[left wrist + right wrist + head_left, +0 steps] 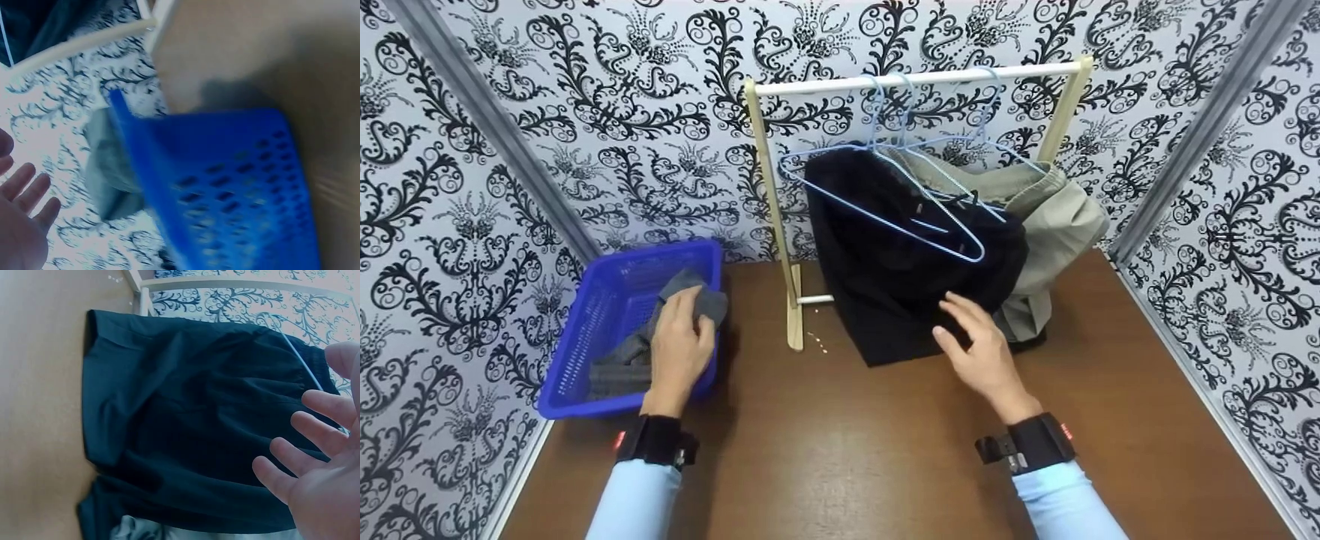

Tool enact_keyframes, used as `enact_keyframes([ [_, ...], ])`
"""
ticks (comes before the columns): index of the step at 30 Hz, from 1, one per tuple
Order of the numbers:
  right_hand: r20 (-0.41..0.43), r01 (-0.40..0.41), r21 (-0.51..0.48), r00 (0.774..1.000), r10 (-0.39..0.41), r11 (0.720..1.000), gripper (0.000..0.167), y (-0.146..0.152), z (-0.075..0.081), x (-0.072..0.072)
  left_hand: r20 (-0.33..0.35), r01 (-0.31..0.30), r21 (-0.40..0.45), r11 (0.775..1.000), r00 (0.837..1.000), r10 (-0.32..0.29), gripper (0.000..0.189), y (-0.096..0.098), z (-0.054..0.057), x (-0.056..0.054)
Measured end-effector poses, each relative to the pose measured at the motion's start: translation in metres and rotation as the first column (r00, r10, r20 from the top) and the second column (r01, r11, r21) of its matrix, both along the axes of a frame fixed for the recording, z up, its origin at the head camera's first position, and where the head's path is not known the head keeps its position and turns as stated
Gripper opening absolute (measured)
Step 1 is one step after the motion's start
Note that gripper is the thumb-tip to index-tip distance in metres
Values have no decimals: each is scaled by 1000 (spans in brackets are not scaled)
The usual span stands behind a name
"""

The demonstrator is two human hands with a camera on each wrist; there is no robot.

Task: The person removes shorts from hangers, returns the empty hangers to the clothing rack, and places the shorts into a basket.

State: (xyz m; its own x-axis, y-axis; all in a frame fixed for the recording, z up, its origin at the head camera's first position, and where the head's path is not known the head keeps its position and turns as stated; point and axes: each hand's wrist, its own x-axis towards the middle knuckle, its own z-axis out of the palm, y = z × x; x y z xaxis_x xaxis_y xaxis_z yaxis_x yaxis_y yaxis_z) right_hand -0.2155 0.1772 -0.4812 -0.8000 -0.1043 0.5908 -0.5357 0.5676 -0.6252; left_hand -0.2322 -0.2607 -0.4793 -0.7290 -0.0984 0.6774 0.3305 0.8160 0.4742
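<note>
The blue basket (592,409), left, presumably keeps loose clothing together; the rack (810,87), right, carries the black garment (855,240), apparently to let it hang. The left hand (679,345), its fingers loosely bent around nothing, is above the grey garment (619,371) in the basket. The right hand (982,356), fingers spread and holding nothing, is on the black garment's near side.

Small booth (1222,247) — patterned walls (652,97), grey posts (495,127)

Gray cloth (630,355) in basket (600,409), hanging black garment (900,281)
</note>
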Motion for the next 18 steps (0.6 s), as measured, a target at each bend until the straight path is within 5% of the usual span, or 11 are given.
enact_keyframes([
  [18,-211,12,-9,977,-13,1000,35,18,48,-17,-107,137,-129,982,983,-152,54,57,35,9],
])
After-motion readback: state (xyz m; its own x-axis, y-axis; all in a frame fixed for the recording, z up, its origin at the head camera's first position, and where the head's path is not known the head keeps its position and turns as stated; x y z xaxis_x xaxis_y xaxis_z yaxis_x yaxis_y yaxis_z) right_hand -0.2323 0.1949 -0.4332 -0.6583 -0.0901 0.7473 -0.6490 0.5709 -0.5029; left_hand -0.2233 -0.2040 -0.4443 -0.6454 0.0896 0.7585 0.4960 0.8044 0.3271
